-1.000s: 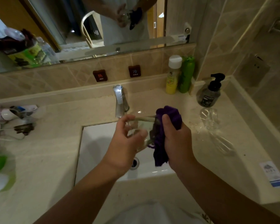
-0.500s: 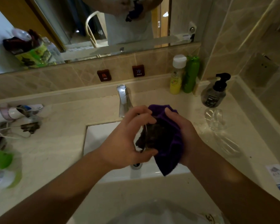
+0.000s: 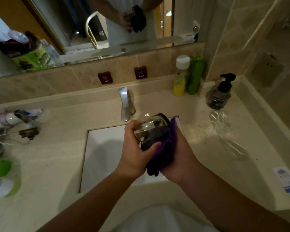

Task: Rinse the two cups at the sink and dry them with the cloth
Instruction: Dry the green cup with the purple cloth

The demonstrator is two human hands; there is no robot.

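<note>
The left hand (image 3: 134, 153) grips a clear glass cup (image 3: 151, 130) above the sink (image 3: 104, 148), fingers curled over the cup's near side and the thumb pressed on its lower edge. The cup lies tilted on its side, its base pointing toward the tap (image 3: 125, 104). The left forearm comes up from the lower left, wrist bent a little inward.

The right hand (image 3: 179, 158) holds a purple cloth (image 3: 164, 153) bunched against the cup's open end (its fingers are hidden behind the cloth, so how far they reach into the cup cannot be told). Dark cloth shows through the glass wall. The right forearm runs in from the lower right, and both hands meet over the right part of the sink.

The second cup (image 3: 220, 121), also clear glass, stands on the counter (image 3: 57, 148) to the right of the sink, well apart from the hands and just in front of a black pump bottle (image 3: 219, 96). Behind the sink to the right, a yellow bottle (image 3: 180, 77) with a white cap and a green bottle (image 3: 195, 76) stand touching side by side against the wall. Two small signs, one for hot (image 3: 105, 77) and one for cold (image 3: 141, 73), sit on the tiles behind the tap, below the mirror (image 3: 40, 22). Left of the sink lie blurred toiletries and white cords (image 3: 10, 143).
</note>
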